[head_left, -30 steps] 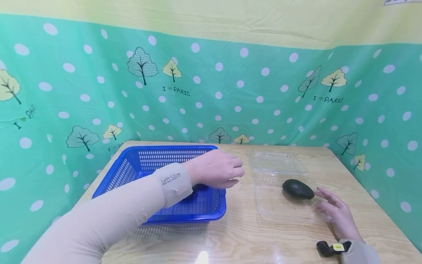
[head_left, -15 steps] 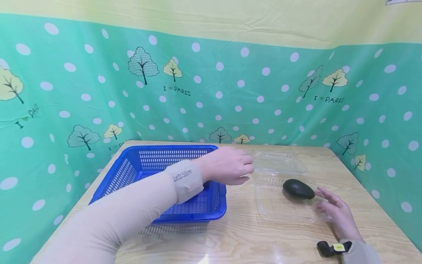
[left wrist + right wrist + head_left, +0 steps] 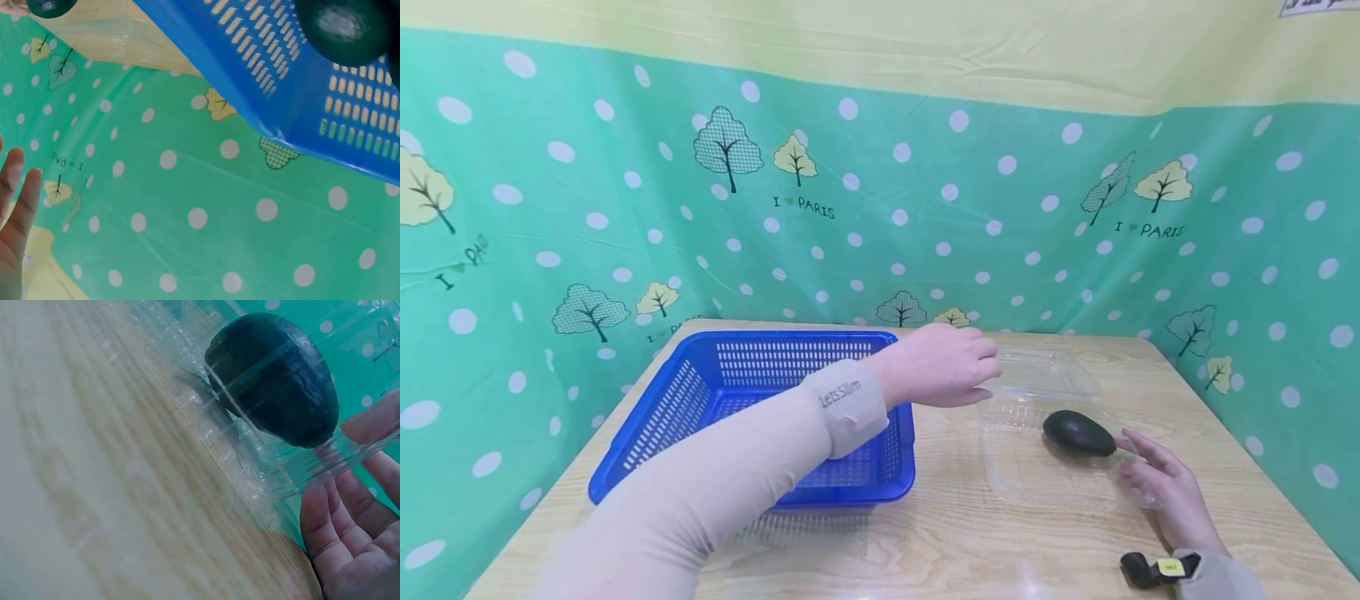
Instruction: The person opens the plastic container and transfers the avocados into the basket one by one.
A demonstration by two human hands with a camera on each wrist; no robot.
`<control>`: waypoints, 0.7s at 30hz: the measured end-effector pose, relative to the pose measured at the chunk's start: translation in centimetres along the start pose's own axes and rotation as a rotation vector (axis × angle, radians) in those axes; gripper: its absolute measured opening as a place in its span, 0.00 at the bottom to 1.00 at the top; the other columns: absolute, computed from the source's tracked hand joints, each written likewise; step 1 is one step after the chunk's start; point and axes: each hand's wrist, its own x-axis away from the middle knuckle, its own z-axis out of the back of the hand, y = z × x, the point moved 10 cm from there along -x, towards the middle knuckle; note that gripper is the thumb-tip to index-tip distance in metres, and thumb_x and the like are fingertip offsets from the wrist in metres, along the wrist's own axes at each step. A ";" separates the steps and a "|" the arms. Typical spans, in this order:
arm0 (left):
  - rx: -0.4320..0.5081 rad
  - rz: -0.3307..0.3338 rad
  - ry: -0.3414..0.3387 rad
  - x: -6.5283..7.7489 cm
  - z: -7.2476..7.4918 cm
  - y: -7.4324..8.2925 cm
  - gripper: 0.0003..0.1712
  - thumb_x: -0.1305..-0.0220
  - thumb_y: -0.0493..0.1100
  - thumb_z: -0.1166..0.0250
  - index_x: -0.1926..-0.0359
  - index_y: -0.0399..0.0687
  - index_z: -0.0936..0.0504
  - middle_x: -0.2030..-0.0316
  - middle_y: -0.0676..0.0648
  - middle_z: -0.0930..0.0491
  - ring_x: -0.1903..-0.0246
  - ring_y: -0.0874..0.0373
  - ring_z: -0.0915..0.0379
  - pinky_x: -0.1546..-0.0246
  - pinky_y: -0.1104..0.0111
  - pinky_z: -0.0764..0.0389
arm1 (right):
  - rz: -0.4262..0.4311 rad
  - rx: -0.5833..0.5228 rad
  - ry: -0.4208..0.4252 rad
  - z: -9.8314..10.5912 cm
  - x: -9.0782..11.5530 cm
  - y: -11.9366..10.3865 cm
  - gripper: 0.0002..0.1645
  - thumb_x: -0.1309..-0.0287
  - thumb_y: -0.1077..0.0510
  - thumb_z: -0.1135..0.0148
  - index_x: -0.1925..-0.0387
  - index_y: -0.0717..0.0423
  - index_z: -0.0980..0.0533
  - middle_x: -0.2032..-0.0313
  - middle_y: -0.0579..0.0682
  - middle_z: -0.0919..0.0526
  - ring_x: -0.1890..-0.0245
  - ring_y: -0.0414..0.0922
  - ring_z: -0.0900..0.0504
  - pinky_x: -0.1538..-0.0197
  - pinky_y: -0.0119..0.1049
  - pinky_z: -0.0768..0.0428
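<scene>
My left hand (image 3: 936, 367) hovers palm down between the blue basket and the clear plastic clamshell container (image 3: 1022, 475). Nothing shows between its partly visible fingers (image 3: 22, 206) in the left wrist view. A dark green avocado (image 3: 1077, 433) lies in the container's right part. At the container's right edge, my right hand (image 3: 1168, 483) grips the rim, thumb above and fingers below, close to the avocado's narrow end. In the left wrist view, a dark avocado (image 3: 347, 28) shows at the blue basket (image 3: 300, 100); part of another dark shape is cut off beside it.
The blue slotted basket (image 3: 805, 337) stands on the left of the wooden table (image 3: 947, 533), partly hidden by my left arm. The container's lid (image 3: 1048, 375) lies folded back behind its base. A green dotted curtain (image 3: 850, 250) hangs behind and at the sides.
My left hand has moved right and slightly up, from over the basket's right side towards the container. My right hand, the container and the avocado in it stay in place.
</scene>
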 end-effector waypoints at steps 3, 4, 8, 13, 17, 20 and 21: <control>-0.014 0.045 -0.017 -0.5 -0.2 -0.5 0.15 0.30 0.57 0.43 0.55 0.56 0.18 0.60 0.56 0.19 0.62 0.61 0.23 0.67 0.72 0.20 | -0.014 0.023 0.002 0.0 0.0 0.1 0.36 0.32 0.57 0.41 0.26 0.44 0.40 0.58 0.15 0.24 0.61 0.28 0.20 0.60 0.26 0.24; -0.018 0.058 -0.019 -0.6 -0.2 -0.6 0.15 0.30 0.57 0.43 0.54 0.56 0.18 0.59 0.56 0.19 0.62 0.61 0.23 0.67 0.72 0.20 | -0.017 0.029 0.002 0.0 0.0 0.1 0.36 0.32 0.57 0.41 0.26 0.44 0.40 0.58 0.15 0.24 0.61 0.28 0.20 0.60 0.26 0.24; -0.020 0.101 0.000 -1.2 -0.2 -1.2 0.16 0.30 0.58 0.42 0.52 0.56 0.18 0.57 0.56 0.19 0.62 0.61 0.23 0.66 0.72 0.20 | -0.020 0.047 0.005 0.0 -0.1 0.1 0.36 0.32 0.56 0.41 0.26 0.43 0.40 0.58 0.14 0.24 0.61 0.27 0.20 0.60 0.26 0.25; 0.054 0.167 0.038 -1.9 0.1 -1.8 0.18 0.30 0.58 0.43 0.47 0.57 0.18 0.53 0.56 0.19 0.58 0.62 0.22 0.66 0.72 0.20 | -0.015 0.033 0.001 -0.1 0.0 0.1 0.35 0.32 0.57 0.42 0.27 0.41 0.39 0.58 0.15 0.24 0.61 0.27 0.20 0.60 0.26 0.25; 0.153 0.215 0.063 -2.4 0.3 -2.1 0.18 0.30 0.58 0.42 0.46 0.58 0.19 0.51 0.57 0.19 0.54 0.63 0.22 0.65 0.71 0.19 | -0.008 0.009 -0.003 -0.1 0.0 0.0 0.33 0.32 0.57 0.42 0.28 0.39 0.36 0.57 0.16 0.23 0.61 0.28 0.20 0.60 0.26 0.24; 0.229 0.223 0.100 -2.9 0.6 -2.2 0.18 0.30 0.57 0.41 0.47 0.57 0.19 0.51 0.56 0.19 0.53 0.63 0.22 0.60 0.72 0.19 | -0.002 -0.008 0.000 0.0 -0.1 0.1 0.33 0.33 0.57 0.41 0.29 0.38 0.35 0.57 0.16 0.22 0.61 0.28 0.20 0.60 0.26 0.24; 0.253 0.220 0.121 -3.1 0.8 -2.2 0.17 0.30 0.57 0.40 0.47 0.56 0.18 0.52 0.56 0.19 0.53 0.63 0.22 0.58 0.73 0.19 | 0.000 -0.010 0.002 0.0 -0.1 0.0 0.33 0.33 0.57 0.41 0.29 0.38 0.35 0.57 0.16 0.22 0.61 0.27 0.20 0.60 0.25 0.24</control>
